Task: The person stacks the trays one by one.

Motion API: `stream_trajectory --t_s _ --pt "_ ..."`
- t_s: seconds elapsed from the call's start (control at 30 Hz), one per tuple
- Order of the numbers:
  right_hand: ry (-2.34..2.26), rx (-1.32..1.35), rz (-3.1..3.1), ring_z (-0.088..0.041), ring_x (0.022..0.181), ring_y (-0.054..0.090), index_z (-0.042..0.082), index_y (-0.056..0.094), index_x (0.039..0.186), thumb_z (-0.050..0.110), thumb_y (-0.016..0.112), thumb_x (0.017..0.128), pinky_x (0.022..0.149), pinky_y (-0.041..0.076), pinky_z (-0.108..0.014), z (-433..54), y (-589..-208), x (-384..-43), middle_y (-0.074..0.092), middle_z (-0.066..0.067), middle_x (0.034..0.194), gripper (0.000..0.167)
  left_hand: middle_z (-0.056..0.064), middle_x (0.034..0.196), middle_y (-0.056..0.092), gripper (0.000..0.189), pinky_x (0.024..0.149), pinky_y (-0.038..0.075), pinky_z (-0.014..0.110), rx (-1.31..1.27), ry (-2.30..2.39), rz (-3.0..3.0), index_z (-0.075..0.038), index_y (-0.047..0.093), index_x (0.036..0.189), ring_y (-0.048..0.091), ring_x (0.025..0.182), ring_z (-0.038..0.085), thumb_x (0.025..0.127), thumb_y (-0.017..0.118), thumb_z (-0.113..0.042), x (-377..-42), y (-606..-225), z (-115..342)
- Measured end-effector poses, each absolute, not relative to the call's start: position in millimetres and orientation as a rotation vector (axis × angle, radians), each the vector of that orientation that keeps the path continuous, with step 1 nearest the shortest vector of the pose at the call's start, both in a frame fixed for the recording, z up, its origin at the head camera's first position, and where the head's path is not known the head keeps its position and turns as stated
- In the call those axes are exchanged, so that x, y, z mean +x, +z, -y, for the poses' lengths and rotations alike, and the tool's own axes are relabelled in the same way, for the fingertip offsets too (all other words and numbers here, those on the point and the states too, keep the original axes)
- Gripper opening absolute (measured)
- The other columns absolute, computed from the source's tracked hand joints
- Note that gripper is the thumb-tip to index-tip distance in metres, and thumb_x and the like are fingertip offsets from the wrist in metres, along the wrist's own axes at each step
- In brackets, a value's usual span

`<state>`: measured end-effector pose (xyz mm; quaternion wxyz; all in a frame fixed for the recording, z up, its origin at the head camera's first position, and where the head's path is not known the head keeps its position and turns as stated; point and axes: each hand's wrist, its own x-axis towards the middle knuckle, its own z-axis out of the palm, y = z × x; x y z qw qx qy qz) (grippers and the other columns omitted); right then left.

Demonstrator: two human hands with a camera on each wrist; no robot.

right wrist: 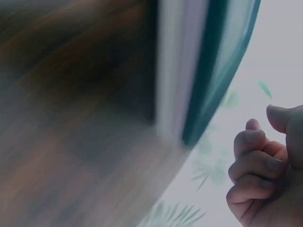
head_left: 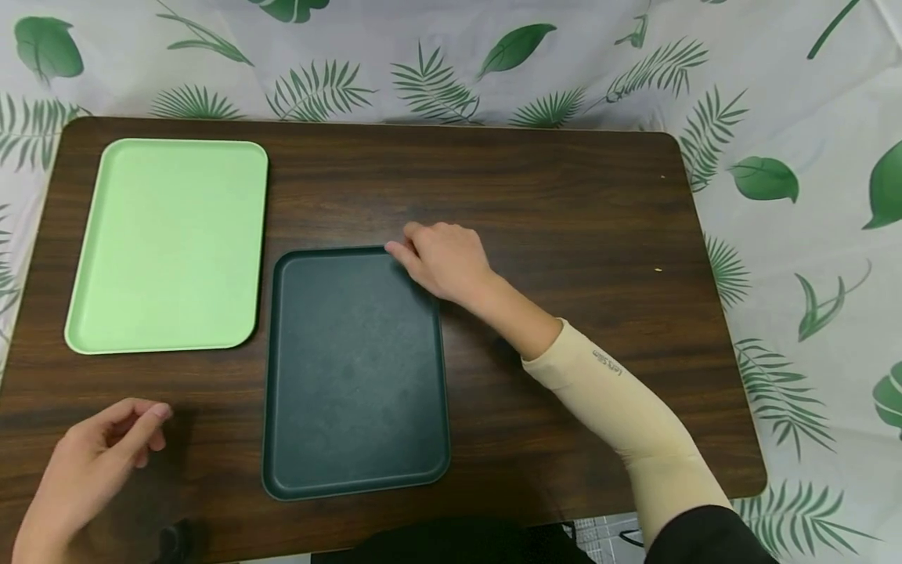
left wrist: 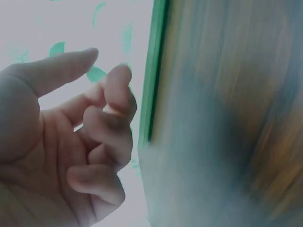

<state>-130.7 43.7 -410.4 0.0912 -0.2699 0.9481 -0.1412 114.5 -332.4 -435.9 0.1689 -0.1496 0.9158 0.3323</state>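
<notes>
A dark green rectangular tray [head_left: 355, 376] lies on the table in front of me. My right hand [head_left: 451, 262] hovers by its far right corner, the thumb pointing toward the rim. In the right wrist view the right hand [right wrist: 260, 175] has loosely curled fingers with nothing between them, apart from the blurred tray edge [right wrist: 201, 94]. A light green tray [head_left: 169, 243] lies at the far left. Nearer to me than that tray, my left hand [head_left: 99, 454] hangs over the table, its fingers loosely bent and holding nothing, as the left wrist view also shows [left wrist: 85, 142].
The dark wooden table [head_left: 564, 211] has rounded corners. Small yellow specks [head_left: 658, 269] lie on its right part. A white cloth with green leaf prints [head_left: 796, 258] surrounds the back and right side. A dark blurred object [head_left: 174, 540] shows at the near left edge.
</notes>
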Motion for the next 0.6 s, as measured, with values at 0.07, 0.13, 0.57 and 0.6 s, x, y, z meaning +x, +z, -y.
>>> stream_trajectory --t_s 0.07,0.13,0.57,0.6 --pt "-0.386 -0.872 -2.789 -0.014 0.054 0.046 0.019 0.051 0.08 0.05 0.041 0.102 0.048 0.035 -0.03 -26.4 -405.5 -126.5 0.047 0.003 0.062 0.04 0.001 0.07 0.061 0.041 0.05 0.036 0.027 -0.535 0.903 -2.641 -0.001 0.063 0.105 0.051 0.057 0.014 0.103 0.047 -0.039 113.7 -436.4 343.6" --pt "-0.373 -0.941 -2.757 -0.012 0.055 0.048 0.021 0.053 0.085 0.05 0.041 0.102 0.048 0.038 -0.029 -9.0 -403.5 -120.9 0.05 0.005 0.065 0.036 -0.003 0.066 0.06 0.043 0.05 0.036 0.025 -0.647 0.887 -2.664 0.001 0.062 0.104 0.05 0.055 0.011 0.103 0.047 -0.04 111.1 -438.0 354.2" --pt "-0.261 -1.268 -2.516 -0.009 0.052 0.048 0.019 0.051 0.087 0.045 0.038 0.105 0.047 0.036 -0.023 87.2 -412.2 -78.1 0.05 0.005 0.065 0.034 -0.026 0.049 0.051 0.021 0.04 0.033 0.024 -0.976 1.266 -2.64 -0.029 0.051 0.079 0.046 0.039 0.005 0.1 0.05 -0.025 95.2 -484.2 427.0" --pt "-0.247 -1.256 -2.502 -0.009 0.053 0.048 0.02 0.052 0.086 0.045 0.037 0.105 0.047 0.036 -0.023 91.8 -413.4 -76.5 0.05 0.005 0.065 0.035 -0.025 0.049 0.051 0.021 0.04 0.034 0.024 -0.976 1.268 -2.626 -0.027 0.051 0.079 0.046 0.039 0.006 0.1 0.05 -0.026 93.5 -486.1 430.2"
